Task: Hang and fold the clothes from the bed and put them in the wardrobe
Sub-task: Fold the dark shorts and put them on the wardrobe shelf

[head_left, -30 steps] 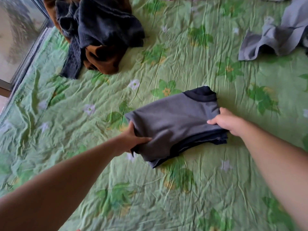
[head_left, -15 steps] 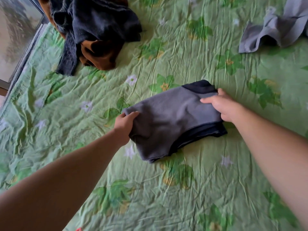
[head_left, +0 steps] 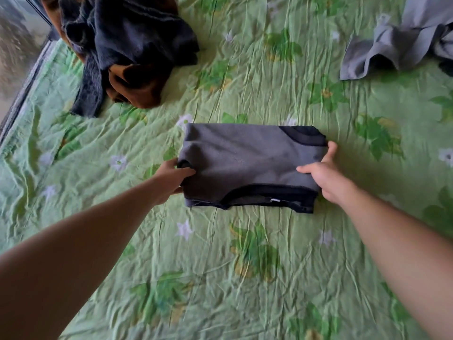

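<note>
A folded grey shirt with a dark navy collar and hem (head_left: 247, 160) lies in the middle of the bed. My left hand (head_left: 171, 176) grips its left edge, thumb on top and fingers underneath. My right hand (head_left: 321, 175) grips its right edge, thumb on top of the cloth and fingers curled round the side. The shirt sits square between both hands, its navy hem facing me.
The bed carries a wrinkled green floral sheet (head_left: 220, 266). A heap of dark and brown clothes (head_left: 127, 52) lies at the far left. A crumpled grey garment (head_left: 397, 42) lies at the far right. A window frame (head_left: 22, 94) runs along the bed's left edge.
The folded shirt has been turned from a slant to lie square in front of me. Both hands kept their grip on its two ends.
</note>
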The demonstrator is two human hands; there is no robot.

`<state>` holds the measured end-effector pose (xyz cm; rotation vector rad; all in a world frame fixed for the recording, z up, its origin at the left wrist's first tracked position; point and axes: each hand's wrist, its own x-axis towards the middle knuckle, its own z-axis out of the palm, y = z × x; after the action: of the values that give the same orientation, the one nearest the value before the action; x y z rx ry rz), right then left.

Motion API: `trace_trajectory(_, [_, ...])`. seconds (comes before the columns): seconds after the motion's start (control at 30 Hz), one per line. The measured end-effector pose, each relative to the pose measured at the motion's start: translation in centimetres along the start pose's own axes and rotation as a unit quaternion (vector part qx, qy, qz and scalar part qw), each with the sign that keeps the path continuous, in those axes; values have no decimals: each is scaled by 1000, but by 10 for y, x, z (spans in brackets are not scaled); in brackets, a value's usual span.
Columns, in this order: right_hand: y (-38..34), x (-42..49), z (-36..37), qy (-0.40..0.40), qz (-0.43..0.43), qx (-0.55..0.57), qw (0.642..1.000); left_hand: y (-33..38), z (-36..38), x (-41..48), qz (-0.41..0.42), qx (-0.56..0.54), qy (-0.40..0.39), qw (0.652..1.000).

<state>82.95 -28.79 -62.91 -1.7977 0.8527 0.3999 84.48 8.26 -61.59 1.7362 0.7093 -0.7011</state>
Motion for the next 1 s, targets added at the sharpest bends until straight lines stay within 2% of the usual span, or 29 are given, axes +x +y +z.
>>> trace_trajectory(0.07, [1,-3,0,23,-28,-20,999,-3,5,-1,-23,-3,-17,1000])
trace_trajectory(0.13, [2,-4,-1,21,-56,-35,998,-2,5,-1,-11,48,-31,998])
trace_trajectory(0.3, [-12,-4,7,58,-104,-10,993,15,10,10,139,26,33,989])
trace_trajectory(0.4, [-16,-4,10,28,-110,-66,991,24,18,10,209,125,31,969])
trace_trajectory(0.53, [-16,-18,0,5,-159,-171,972,35,21,-3,242,184,35,952])
trace_trajectory(0.7, [-47,-55,-18,-5,-219,-246,944,75,7,-49,245,305,38,919])
trace_trajectory(1.0, [-175,-199,-118,-3,-184,-301,936,206,-19,-198,303,426,-13,852])
